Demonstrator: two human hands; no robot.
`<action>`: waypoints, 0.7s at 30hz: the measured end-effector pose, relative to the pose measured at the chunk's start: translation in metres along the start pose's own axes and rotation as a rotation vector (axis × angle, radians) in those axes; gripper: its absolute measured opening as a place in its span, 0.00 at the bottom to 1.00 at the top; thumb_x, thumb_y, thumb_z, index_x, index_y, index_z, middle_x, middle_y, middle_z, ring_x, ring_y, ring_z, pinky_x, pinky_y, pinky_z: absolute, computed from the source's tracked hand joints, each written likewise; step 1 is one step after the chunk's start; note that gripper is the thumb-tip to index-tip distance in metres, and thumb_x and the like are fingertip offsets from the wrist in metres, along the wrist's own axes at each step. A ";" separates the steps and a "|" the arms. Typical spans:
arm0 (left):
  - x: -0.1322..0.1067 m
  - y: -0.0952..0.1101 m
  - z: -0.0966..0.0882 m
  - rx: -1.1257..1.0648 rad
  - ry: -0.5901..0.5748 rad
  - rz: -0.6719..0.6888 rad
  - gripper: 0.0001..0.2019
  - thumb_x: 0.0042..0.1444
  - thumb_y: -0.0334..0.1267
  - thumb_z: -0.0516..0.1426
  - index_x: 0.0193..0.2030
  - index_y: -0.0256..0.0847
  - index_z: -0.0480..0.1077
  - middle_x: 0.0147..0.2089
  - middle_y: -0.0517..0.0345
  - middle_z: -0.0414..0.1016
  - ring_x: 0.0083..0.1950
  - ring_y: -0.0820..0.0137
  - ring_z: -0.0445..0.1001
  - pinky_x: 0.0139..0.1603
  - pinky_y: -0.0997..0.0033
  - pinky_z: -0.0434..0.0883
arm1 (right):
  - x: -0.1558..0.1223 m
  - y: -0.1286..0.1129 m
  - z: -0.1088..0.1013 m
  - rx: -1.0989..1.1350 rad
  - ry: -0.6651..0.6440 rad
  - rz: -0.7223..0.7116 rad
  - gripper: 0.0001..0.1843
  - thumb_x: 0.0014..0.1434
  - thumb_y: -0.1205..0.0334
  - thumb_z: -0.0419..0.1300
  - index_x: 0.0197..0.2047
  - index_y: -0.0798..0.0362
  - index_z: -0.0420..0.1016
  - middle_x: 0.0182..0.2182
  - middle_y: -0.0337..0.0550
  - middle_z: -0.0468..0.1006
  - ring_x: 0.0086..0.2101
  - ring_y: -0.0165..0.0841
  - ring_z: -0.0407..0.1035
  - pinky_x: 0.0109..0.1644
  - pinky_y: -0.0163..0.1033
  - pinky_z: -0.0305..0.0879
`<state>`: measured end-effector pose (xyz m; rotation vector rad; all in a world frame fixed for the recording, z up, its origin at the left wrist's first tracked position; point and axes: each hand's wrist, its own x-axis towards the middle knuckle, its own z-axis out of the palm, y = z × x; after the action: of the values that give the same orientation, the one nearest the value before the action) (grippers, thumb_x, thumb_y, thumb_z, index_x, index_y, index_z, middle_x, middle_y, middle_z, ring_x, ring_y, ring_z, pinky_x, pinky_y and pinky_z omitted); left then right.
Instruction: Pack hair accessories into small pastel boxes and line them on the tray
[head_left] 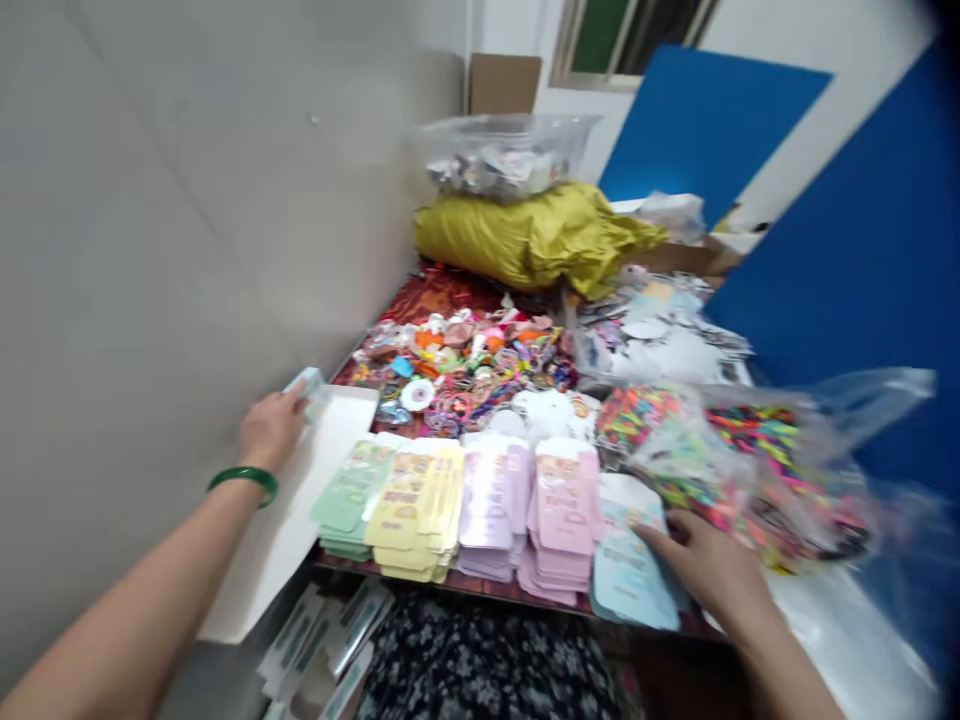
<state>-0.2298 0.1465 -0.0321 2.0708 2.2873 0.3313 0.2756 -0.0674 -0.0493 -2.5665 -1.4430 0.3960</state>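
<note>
Fingers (291, 408) of the left hand (271, 432) pinch a small pale blue card (307, 390) at about 10 o'clock, closed around it so that part of the card is hidden. A green bangle (242, 484) sits on that wrist, and the forearm (142, 590) reaches in from 8 o'clock, low over a white board (289, 530) lying along the wall (150, 250). The right hand (712, 570) comes in from 4 o'clock, palm down, its fingers (664, 535) spread wide and reaching onto a stack of pale blue printed cards (630, 570); whether they press or merely rest there cannot be told. That stack ends a row at 6 o'clock on the worktop (480, 585), beside pink cards (562, 510), lilac cards (486, 505), yellow cards (412, 510) and mint green cards (351, 490). The cards look light, thin and fairly stiff, and their smooth faces may slide over one another, so a pinch at an edge or corner seems the surest hold. Beyond the row, at 12 o'clock, lies a heap of small colourful hair accessories (457, 370). A clear plastic bag of bright hair ties (750, 470) sits at 3 o'clock, with a yellow sack (525, 240) and a clear plastic tub (502, 155) farther off.
</note>
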 end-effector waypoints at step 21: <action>-0.019 0.054 -0.034 0.021 0.134 0.066 0.22 0.60 0.49 0.47 0.57 0.41 0.66 0.49 0.50 0.75 0.44 0.59 0.75 0.37 0.67 0.69 | -0.005 -0.017 0.023 0.043 0.113 0.025 0.21 0.56 0.53 0.54 0.47 0.59 0.70 0.43 0.57 0.74 0.43 0.48 0.70 0.42 0.46 0.63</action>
<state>-0.1807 0.1275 0.0092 2.2018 2.3072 0.4647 0.2519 -0.0622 -0.0656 -2.5312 -1.3502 0.2779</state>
